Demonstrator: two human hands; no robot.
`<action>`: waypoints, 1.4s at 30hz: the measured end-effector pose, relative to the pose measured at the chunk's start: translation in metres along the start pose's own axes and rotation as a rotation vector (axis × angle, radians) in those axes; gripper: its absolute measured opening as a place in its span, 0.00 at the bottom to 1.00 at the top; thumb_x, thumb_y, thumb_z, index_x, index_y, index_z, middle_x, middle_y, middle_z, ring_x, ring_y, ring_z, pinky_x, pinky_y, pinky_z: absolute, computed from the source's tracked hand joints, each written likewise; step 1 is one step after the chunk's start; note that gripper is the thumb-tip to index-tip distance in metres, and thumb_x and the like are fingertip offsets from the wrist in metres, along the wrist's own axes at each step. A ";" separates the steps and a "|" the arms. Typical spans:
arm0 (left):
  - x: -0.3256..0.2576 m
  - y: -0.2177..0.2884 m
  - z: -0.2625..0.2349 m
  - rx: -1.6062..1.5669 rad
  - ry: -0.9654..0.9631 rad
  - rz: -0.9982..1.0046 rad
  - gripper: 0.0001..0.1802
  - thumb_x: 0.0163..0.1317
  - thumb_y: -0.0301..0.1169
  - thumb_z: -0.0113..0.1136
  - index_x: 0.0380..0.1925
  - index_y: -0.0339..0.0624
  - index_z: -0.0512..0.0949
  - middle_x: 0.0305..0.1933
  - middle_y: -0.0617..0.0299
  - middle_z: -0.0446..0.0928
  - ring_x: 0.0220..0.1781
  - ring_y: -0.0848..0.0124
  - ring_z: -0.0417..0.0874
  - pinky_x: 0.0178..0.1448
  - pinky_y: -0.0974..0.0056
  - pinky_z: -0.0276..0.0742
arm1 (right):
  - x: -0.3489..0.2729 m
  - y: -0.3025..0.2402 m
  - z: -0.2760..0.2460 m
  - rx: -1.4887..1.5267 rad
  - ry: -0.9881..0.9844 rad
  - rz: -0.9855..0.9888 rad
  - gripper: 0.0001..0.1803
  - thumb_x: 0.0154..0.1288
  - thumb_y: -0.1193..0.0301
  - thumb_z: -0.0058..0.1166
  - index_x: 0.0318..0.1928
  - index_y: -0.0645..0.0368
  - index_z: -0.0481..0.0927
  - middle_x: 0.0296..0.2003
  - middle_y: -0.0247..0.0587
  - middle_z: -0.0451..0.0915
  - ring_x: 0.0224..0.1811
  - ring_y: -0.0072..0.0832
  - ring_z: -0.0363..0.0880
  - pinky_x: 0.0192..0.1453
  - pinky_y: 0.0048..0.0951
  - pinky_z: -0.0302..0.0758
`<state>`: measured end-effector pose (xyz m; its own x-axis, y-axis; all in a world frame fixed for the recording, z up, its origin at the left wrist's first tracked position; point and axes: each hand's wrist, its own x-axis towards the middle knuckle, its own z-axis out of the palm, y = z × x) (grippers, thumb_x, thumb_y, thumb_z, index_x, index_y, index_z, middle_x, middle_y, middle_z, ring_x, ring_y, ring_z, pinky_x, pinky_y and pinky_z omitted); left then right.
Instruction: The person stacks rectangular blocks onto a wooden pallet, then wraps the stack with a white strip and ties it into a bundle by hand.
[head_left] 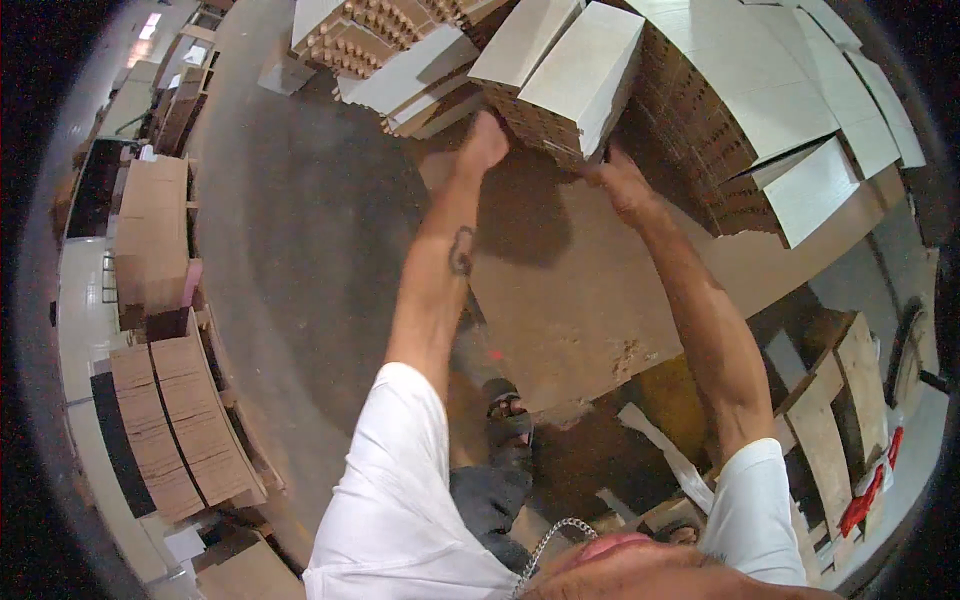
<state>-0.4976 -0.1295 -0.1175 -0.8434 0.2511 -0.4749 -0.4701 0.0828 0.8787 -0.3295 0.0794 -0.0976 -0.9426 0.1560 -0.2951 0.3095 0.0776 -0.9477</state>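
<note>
Between my two outstretched arms is a thick bundle of flat cardboard blanks [584, 72], white on top with brown layered edges, its near end tilted toward me. My left hand [486, 142] grips its left side, the fingers partly hidden behind the edge. At the bundle's near right corner, my right hand [624, 182] holds on with its fingers curled around and under the cardboard. A large brown cardboard sheet [570, 310] lies flat below both hands.
White-topped cardboard stacks [760, 80] stand to the right of the bundle, and more blanks with notched edges [375, 40] at the far left. Strapped brown cardboard [175, 420] sits on pallets along the left. Wooden pallet boards [835, 400] and a red strip [868, 495] are at right.
</note>
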 end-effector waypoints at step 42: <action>-0.191 -0.033 0.087 -0.772 -0.603 -0.061 0.48 0.58 0.72 0.40 0.63 0.45 0.68 0.64 0.55 0.71 0.64 0.57 0.70 0.67 0.45 0.61 | -0.100 -0.028 -0.036 0.079 0.017 -0.121 0.27 0.70 0.61 0.46 0.63 0.63 0.66 0.54 0.45 0.76 0.53 0.33 0.75 0.58 0.33 0.71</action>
<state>-0.2987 -0.0965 -0.0513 -0.6386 0.7356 -0.2261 -0.7306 -0.4872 0.4784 -0.2391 0.0972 -0.0376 -0.9699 0.1671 -0.1771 0.1828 0.0194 -0.9830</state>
